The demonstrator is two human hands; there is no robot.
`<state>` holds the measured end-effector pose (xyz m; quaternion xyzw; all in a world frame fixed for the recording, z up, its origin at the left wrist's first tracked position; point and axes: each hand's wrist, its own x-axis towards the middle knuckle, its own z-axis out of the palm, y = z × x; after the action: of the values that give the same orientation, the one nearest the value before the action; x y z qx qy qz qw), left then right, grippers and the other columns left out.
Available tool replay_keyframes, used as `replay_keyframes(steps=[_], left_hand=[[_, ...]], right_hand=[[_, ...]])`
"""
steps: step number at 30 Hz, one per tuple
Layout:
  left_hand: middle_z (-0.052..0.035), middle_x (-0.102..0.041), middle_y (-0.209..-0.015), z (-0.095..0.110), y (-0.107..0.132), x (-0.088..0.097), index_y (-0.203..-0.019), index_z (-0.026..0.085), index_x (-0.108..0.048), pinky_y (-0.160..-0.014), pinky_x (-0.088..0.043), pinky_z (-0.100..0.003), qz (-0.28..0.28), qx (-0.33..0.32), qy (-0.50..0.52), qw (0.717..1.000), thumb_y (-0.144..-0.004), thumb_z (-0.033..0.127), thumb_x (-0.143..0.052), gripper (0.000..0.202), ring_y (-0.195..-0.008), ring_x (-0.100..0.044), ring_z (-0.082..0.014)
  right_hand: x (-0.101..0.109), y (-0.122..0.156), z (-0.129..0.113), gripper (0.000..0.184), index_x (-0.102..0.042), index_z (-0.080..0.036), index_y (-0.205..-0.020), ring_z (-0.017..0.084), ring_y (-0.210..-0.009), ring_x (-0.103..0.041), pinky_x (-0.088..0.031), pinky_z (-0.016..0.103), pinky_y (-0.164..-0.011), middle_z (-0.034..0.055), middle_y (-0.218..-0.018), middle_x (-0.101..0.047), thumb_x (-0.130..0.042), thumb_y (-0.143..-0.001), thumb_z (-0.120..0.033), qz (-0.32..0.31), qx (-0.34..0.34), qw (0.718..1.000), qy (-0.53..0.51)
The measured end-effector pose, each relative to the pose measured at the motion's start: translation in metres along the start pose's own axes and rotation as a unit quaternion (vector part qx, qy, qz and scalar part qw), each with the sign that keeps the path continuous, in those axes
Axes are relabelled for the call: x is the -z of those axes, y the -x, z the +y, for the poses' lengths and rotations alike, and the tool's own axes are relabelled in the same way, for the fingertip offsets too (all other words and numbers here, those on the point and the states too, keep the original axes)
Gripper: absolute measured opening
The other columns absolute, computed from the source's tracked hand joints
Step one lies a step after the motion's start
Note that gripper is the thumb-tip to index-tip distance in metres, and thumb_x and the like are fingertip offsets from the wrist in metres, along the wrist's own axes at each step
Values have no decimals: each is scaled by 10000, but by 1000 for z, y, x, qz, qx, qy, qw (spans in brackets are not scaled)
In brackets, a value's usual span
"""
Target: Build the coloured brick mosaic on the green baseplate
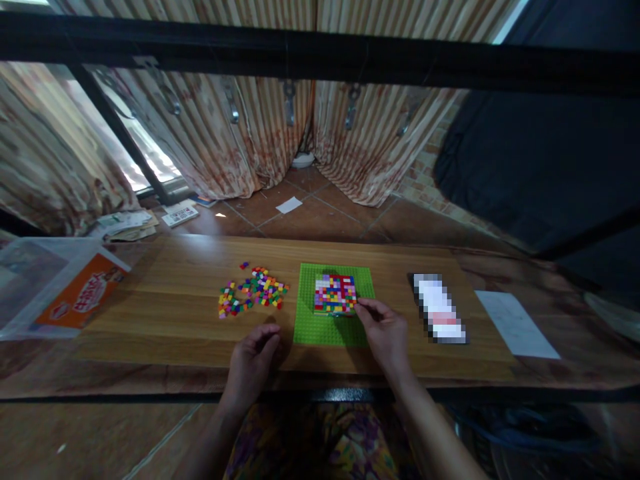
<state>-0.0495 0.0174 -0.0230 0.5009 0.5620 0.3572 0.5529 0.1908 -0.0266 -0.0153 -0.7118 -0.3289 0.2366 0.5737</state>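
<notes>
A green studded baseplate [305, 327] lies on the wooden board. On it stands a square block of small multicoloured bricks [335, 294]. My right hand [385, 330] is at the right edge of that block, thumb and forefinger pinched together at its lower right corner. Whatever is between those fingertips is too small to make out. To the left of the baseplate, my left hand [253, 357] rests near the front of the board with its fingers curled and thumb against them; I cannot see what is in it. Loose coloured bricks [260, 287] are scattered just beyond it.
The wooden board [170, 300] spans the table. A phone [440, 308] with a blurred screen lies right of the baseplate, and a white paper sheet [517, 323] beyond it. At the far left sits a clear plastic box [30, 267] with an orange label [83, 293].
</notes>
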Motion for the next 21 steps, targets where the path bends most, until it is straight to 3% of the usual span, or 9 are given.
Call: replay_keyframes(steps=[10,21], left_hand=[[-19,-684,-815,-4,0,1,-894,181,-680,-644,-519,-262,-7,-25,-31,999,-720,418,-652,296,-696,-624,-151],[9,-645,-722,1,2,-1,-877,174,-670,-588,-485,-227,-14,-3,17,1000,-702,339,-663,241,-623,-588,-120]], right_hand=[[6,2,3,322,-751,-196,-896,209,-779,-681,-529,337,-734,70,-859,-751,-623,-798,-475,-19,28,999,23],[-2,-7,3,296,-753,-195,-801,191,-688,-657,-527,330,-662,43,-777,-747,-760,-634,-439,13,-48,998,-40]])
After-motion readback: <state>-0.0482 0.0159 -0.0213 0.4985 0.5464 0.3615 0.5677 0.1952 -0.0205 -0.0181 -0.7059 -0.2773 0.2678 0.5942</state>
